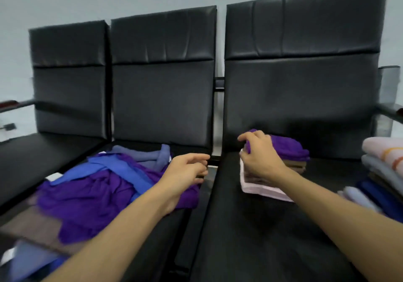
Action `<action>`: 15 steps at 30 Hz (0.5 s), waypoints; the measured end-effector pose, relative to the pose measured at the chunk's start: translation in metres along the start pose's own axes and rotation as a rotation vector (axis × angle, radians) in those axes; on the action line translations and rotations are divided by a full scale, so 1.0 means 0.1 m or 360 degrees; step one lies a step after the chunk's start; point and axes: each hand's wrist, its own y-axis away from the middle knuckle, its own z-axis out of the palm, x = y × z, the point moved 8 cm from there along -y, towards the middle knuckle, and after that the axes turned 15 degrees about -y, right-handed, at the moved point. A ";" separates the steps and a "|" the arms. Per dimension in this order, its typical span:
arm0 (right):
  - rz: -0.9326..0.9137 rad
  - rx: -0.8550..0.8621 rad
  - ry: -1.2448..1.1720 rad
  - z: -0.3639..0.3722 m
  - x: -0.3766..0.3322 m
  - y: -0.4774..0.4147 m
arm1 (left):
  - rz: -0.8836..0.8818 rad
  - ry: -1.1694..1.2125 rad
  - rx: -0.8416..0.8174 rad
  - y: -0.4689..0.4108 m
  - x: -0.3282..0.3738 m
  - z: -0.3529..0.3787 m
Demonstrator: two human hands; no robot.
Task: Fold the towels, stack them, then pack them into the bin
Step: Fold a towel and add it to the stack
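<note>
Right hand [259,157] is gripping the left end of the folded purple cloth towel [290,148], which is lying atop the folded-towel stack [261,192] by the left edge of the black padded chair seat [261,238]. Left hand [187,170] is hovering, loose and empty. Towel is looking soft and light; probably best gripped along a folded edge.

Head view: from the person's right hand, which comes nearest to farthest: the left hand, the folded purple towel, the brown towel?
1. The folded purple towel, atop the stack, gripped by the right hand.
2. The left hand, just to its left.
3. The brown towel, far lower left.
</note>
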 end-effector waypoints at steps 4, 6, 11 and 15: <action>-0.0066 -0.0655 0.0021 0.79 -0.62 0.19 | -0.0137 0.0282 0.0310 0.40 -0.43 -0.64; -0.0058 -0.0888 0.0099 1.16 -0.83 0.31 | -0.0203 0.0211 0.0460 0.46 -0.67 -0.88; 0.0006 -0.0773 -0.0005 1.71 -1.08 0.29 | -0.0366 0.0386 0.0697 0.48 -1.04 -1.17; 0.0094 -0.0723 0.0008 2.08 -1.08 0.23 | -0.0512 0.0633 0.0716 0.45 -1.16 -1.23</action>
